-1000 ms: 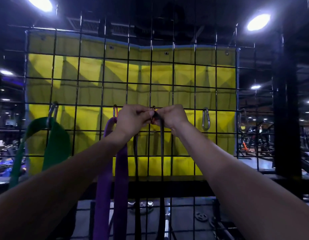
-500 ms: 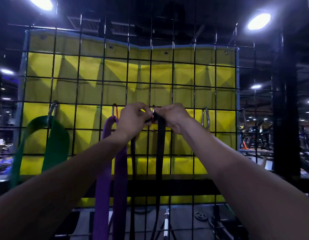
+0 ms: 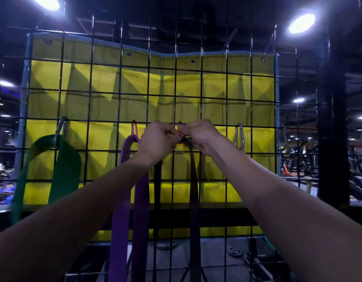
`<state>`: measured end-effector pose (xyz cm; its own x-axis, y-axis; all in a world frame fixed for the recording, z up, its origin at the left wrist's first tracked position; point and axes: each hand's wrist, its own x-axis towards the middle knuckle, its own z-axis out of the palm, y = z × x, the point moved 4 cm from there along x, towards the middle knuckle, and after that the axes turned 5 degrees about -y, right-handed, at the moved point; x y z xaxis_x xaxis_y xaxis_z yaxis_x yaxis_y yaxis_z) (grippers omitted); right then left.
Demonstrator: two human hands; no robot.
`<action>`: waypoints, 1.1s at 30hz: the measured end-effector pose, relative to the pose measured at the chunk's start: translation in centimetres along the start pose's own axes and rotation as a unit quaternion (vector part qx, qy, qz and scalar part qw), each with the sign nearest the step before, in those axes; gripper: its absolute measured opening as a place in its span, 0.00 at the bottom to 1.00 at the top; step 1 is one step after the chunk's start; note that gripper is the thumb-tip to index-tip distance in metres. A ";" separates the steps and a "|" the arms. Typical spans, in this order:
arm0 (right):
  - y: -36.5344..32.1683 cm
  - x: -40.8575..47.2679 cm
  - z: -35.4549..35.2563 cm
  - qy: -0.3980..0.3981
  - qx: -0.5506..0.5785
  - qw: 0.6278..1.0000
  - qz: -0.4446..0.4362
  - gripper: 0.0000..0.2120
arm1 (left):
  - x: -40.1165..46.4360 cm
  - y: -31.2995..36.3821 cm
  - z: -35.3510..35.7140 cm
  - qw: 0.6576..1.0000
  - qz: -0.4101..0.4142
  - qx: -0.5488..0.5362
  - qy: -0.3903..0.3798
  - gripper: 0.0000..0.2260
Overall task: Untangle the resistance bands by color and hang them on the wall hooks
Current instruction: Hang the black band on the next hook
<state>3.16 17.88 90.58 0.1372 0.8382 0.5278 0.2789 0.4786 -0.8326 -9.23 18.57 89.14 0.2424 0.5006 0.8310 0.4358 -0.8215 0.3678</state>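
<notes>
Head view looks along two bare forearms that reach up and forward to a black wire grid panel (image 3: 214, 84), where both hands meet at one spot on a horizontal wire. Left hand (image 3: 158, 140) has its fingers curled inward, the fingertips pinched at a small red carabiner (image 3: 179, 132) that shows only as a sliver between the two hands. Right hand (image 3: 200, 137) is likewise curled, knuckles up, its fingers closed on the top of the black band (image 3: 193, 180) just below that clip. The two hands touch or nearly touch at the thumbs; whether the band's loop is already inside the clip is hidden by the fingers. Both wrists are bent slightly down, the forearms rising from the lower corners toward the centre.

From under the hands the black band drops straight down in two strands, one below the left wrist and one below the right. Just left of the left hand a purple band (image 3: 135, 200) hangs from another red carabiner (image 3: 134, 128). Well left of that, a green band (image 3: 64, 169) hangs from a grey snap hook (image 3: 61, 129). Right of the right hand, an unloaded grey snap hook (image 3: 239, 136) hangs on the same wire. Behind the grid is a yellow tarp (image 3: 107, 82).
</notes>
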 end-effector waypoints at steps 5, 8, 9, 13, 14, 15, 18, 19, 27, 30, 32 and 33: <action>0.1 0.5 -0.1 0.033 0.010 0.999 0.002 0.08 | -0.4 0.3 0.0 0.994 0.052 0.098 0.013 0.03; 0.3 0.4 0.1 0.030 0.012 0.999 0.011 0.08 | -1.0 -0.1 -0.1 0.987 0.067 0.148 0.010 0.05; 0.4 0.4 0.1 0.025 0.019 0.999 0.011 0.08 | -1.1 -0.2 -0.1 0.987 0.068 0.148 0.011 0.05; 0.9 0.1 0.3 0.004 0.037 0.999 0.001 0.10 | -1.5 -0.1 -0.1 0.990 0.047 0.133 0.024 0.06; 1.0 -0.1 0.2 -0.006 0.027 1.000 -0.010 0.10 | -1.6 -0.2 0.0 0.990 0.033 0.131 0.028 0.06; 1.0 -0.5 0.0 -0.019 0.012 0.999 -0.022 0.10 | -1.6 -0.3 0.2 0.991 0.018 0.128 0.029 0.08; 1.4 -1.7 -0.7 -0.061 -0.046 0.996 -0.054 0.11 | -1.7 -0.5 0.9 0.997 -0.015 0.076 0.022 0.12; 1.5 -2.0 -0.9 -0.068 -0.068 0.993 -0.062 0.13 | -1.6 -0.4 1.0 0.998 -0.016 0.055 0.024 0.13; 1.0 -2.7 -1.9 -0.003 -0.225 0.963 -0.147 0.17 | -0.8 0.6 2.2 0.998 -0.015 0.051 0.021 0.15; 0.8 -3.0 -1.9 0.009 -0.235 0.960 -0.155 0.17 | -0.4 0.4 2.4 0.997 -0.020 0.078 0.012 0.17; 0.7 -3.0 -1.9 0.017 -0.233 0.959 -0.159 0.17 | -0.4 0.3 2.3 0.997 -0.023 0.079 0.000 0.18; 0.7 -3.0 -1.9 0.020 -0.231 0.960 -0.160 0.17 | -0.4 0.3 2.2 0.997 -0.026 0.076 -0.006 0.18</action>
<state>4.70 15.17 88.71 0.0091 0.6530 0.7573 0.7028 0.5346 -0.4694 -7.24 18.73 88.02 0.2267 0.5459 0.8066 0.5737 -0.7441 0.3424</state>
